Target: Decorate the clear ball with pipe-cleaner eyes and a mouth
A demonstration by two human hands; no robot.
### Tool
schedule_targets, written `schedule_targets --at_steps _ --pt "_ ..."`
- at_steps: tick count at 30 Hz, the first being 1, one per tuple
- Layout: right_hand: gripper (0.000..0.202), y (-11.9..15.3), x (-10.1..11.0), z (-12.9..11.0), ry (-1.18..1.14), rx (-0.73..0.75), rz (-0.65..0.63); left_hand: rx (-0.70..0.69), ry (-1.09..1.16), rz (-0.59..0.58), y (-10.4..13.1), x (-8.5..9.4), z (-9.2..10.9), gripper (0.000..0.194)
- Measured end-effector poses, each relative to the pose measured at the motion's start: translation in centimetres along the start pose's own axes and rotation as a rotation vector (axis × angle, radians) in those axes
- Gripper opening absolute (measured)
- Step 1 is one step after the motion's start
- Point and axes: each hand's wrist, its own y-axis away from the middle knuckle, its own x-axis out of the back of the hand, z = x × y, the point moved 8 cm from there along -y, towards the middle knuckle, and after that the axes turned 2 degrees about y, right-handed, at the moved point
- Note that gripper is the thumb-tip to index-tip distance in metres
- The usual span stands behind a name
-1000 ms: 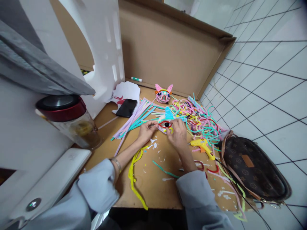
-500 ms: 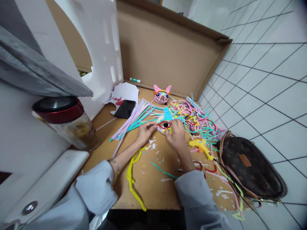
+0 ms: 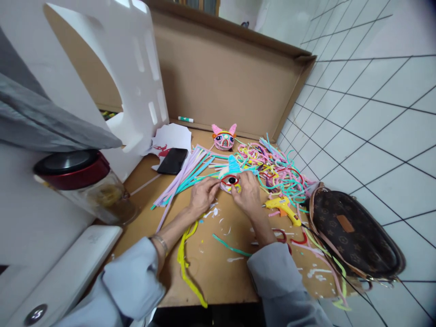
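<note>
Between my hands is a pipe-cleaner animal head (image 3: 225, 172) with a blue ear and a red-rimmed eye (image 3: 232, 180) with a black pupil. My left hand (image 3: 204, 195) grips its left side, fingertips pinched at the red rim. Fingers of my right hand (image 3: 247, 191) curl round the right side, the thumb below the eye. My hands hide part of the head. Behind it stands a finished-looking pink-eared pipe-cleaner head (image 3: 224, 140) with two eyes. Yellow pipe cleaners (image 3: 184, 263) lie near my left forearm, and a green pipe cleaner (image 3: 231, 246) lies between my arms.
To the right are a yellow glue gun (image 3: 282, 209), a tangle of pipe cleaners (image 3: 282, 170) and a brown bag (image 3: 354, 231). Straight pipe cleaners (image 3: 184, 177), a black phone (image 3: 173, 161) and a glass bottle (image 3: 98, 195) are on the left. A cardboard wall (image 3: 225, 77) closes the back.
My left hand has shifted slightly, its fingers more bunched beside the eye. My right hand stays on the head's right side. The camera view has shifted a little.
</note>
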Motion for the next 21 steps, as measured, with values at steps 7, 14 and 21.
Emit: schedule_targets --at_steps 7,14,21 --pt "0.016 0.0 0.1 -0.1 0.021 0.016 -0.008 0.060 0.099 -0.009 -0.2 0.1 -0.4 0.021" --pt "0.013 0.1 0.1 0.1 0.011 0.003 0.013 0.181 0.237 -0.014 -0.1 -0.3 -1.3 0.021" --pt "0.012 0.0 0.1 0.1 0.048 0.001 0.019 0.348 0.377 -0.027 0.3 -1.2 -2.7 0.029"
